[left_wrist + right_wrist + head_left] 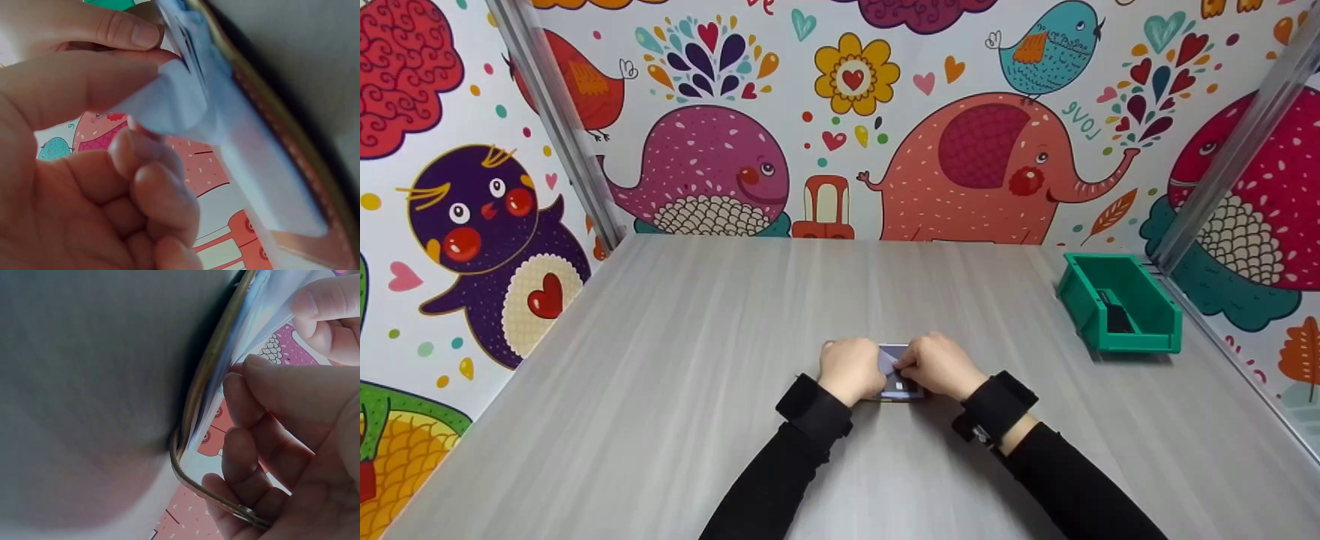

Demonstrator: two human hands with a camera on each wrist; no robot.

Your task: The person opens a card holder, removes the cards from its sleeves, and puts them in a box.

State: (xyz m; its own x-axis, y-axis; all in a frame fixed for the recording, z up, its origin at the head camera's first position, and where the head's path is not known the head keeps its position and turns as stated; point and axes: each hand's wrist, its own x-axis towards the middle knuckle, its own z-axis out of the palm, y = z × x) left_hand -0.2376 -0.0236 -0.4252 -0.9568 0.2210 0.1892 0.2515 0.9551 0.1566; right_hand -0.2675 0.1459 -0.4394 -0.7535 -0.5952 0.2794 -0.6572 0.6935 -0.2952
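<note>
A small wallet or card holder [897,394] with a stitched brown edge [281,143] lies on the table, opened at translucent plastic sleeves [253,163]. My left hand [851,369] pinches a clear sleeve [174,101] between thumb and forefinger, its other fingers curled. From the right side my right hand [941,366] pinches the sleeve edge with thumb and forefinger. The wallet's thin brown cover [197,391] bends under that hand's lower fingers. A dark printed card or insert [901,385] shows between the hands in the head view. Whether anything sits inside the pinched sleeve is unclear.
A green bin [1166,343] with a dark item [1116,311] in it stands at the table's right edge. Patterned walls with cartoon animals and metal posts [559,124] border the grey wood-look table [697,322].
</note>
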